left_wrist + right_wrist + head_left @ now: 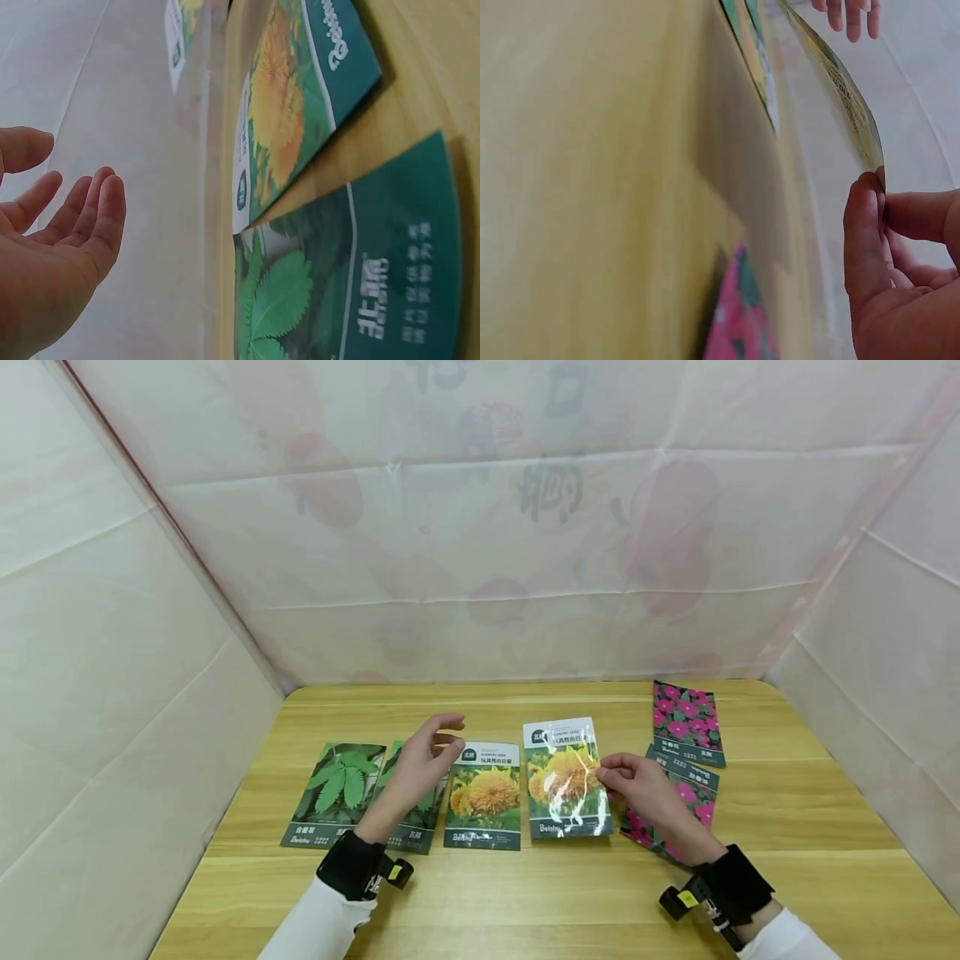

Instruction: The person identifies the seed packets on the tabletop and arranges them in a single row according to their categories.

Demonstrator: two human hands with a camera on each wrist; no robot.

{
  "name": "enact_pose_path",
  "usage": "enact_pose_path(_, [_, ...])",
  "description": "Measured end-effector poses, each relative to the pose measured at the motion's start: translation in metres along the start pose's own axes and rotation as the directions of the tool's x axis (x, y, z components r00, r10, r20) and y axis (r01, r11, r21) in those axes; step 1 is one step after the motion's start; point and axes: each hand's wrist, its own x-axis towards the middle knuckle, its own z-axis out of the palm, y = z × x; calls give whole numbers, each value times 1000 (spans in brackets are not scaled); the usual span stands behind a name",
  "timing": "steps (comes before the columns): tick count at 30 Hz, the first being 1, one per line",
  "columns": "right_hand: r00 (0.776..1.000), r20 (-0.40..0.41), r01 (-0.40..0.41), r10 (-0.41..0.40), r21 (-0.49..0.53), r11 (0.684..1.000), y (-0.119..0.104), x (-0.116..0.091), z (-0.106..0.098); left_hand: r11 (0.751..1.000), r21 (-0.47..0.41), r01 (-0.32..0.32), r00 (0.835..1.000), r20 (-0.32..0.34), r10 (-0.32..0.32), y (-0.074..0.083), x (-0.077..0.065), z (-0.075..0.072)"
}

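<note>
My right hand [647, 789] pinches the right edge of a seed packet [567, 781] with a yellow sunflower picture. In the right wrist view that packet [851, 97] bows between thumb and forefinger, raised off the table. My left hand [416, 767] holds nothing; its fingers are relaxed and slightly bent over the green-leaf packets, also seen in the left wrist view [60, 247]. A second sunflower packet [483, 802] lies flat just right of the left hand. Two green-leaf packets lie at the left, one [341, 793] in plain sight, the other [420, 814] partly hidden by the left hand.
Two packets with pink flowers lie at the right: one [688, 724] farther back, the other [701, 789] partly beneath the right hand and wrist. The wooden table [480, 910] is bounded by white cloth walls [450, 643] at the back and sides.
</note>
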Motion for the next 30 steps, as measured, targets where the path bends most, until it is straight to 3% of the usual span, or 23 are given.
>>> enact_pose_path(2, [999, -5, -31, 31, -2, 1000, 2, 0, 3, 1000, -10, 7, 1000, 4, -7, -8, 0, 1])
enact_pose_path(8, [999, -5, -38, 38, -8, 999, 5, 2, 8, 998, -45, 54, 999, -6, -54, 36, -4, -4])
enact_pose_path(9, [999, -3, -39, 38, -6, 999, 5, 2, 9, 995, -39, 89, 996, -11, -89, 49, -5, -5])
enact_pose_path(12, [999, 7, -42, 42, -4, 999, 6, 3, 10, 986, -41, 160, 987, 3, -160, 56, -5, -7])
enact_pose_path(16, [999, 15, -40, 41, -24, 999, 9, 4, 11, 981, -49, 188, 982, 9, -188, 56, -4, -7])
enact_pose_path(25, [999, 44, -10, 11, -37, 999, 13, 3, 10, 985, -34, 169, 986, 0, -169, 56, -6, -6])
enact_pose_path(30, [999, 35, 8, -5, -99, 995, 12, 1, 12, 984, -34, 173, 985, 7, -173, 55, -6, -6])
